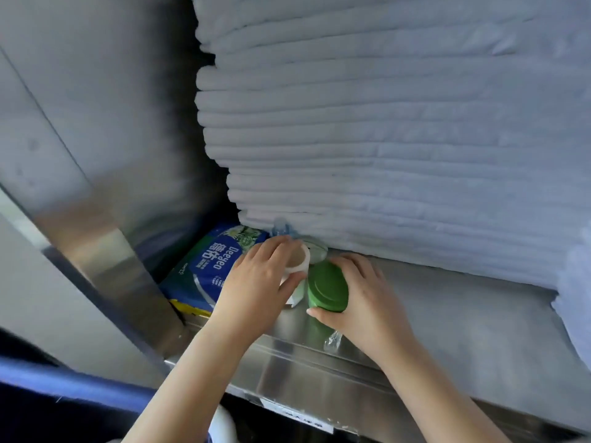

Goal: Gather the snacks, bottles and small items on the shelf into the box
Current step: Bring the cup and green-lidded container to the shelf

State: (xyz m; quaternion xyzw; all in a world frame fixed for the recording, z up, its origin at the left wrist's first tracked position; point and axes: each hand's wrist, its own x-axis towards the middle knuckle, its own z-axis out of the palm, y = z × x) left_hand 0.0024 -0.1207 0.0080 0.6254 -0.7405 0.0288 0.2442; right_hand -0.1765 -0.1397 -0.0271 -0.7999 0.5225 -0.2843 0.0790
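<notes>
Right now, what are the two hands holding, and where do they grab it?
The left hand grips a white tape roll by its outer rim; the right hand grips a green container round its side.

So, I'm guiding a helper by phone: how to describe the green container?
Find the stack of white pads on the steel shelf. At its lower left corner, the right hand grips the green container. The tape roll beside it is white.
</notes>
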